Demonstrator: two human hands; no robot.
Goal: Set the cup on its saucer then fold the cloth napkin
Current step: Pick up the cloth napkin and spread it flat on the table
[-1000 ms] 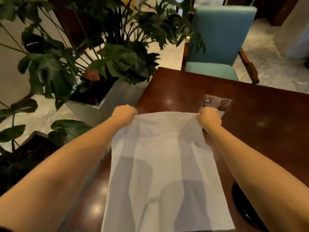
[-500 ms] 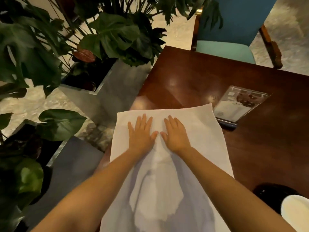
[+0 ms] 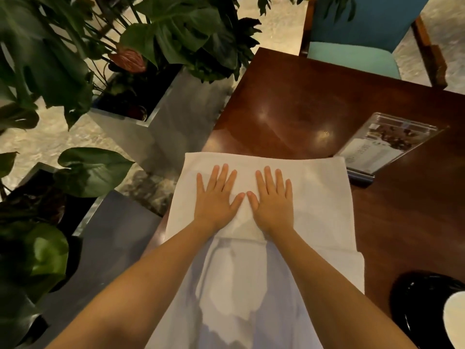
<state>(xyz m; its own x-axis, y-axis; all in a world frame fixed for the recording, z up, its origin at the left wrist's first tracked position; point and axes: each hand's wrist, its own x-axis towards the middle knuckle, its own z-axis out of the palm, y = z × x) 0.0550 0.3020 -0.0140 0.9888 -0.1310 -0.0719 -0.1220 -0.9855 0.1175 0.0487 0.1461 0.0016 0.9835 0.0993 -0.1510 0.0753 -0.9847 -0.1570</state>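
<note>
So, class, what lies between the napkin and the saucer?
Only bare table lies between the napkin and the saucer; the head view shows this.

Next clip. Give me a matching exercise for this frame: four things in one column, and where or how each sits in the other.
Things:
1. napkin
2. saucer
3. menu stand
4. chair

Descriptions:
A. teal, farthest away
B. black, near right corner of the view
C. pressed flat under left hand and right hand
D. just past the napkin's far right corner

Pairs: 1-C, 2-B, 3-D, 4-A
</note>
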